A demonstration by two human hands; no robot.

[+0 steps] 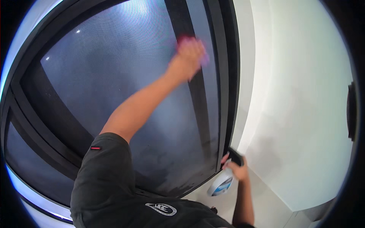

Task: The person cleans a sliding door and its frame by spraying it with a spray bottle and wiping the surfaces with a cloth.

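Note:
My left hand reaches up across the window, its fingers closed on a pink-purple cloth. The cloth lies at the dark upright frame bar between two panes, and both hand and cloth are blurred by motion. Low on the right, my right hand grips a spray bottle by its black trigger head. The bottle is white with a blue label and tilts down to the left. Beside my left forearm spreads the large glass pane, greyish blue with a hazy sheen.
A dark outer frame borders the window, and a white wall stands to its right. Pale floor shows at the lower right. A dark object juts from the wall at the far right. Another pane lies at lower left.

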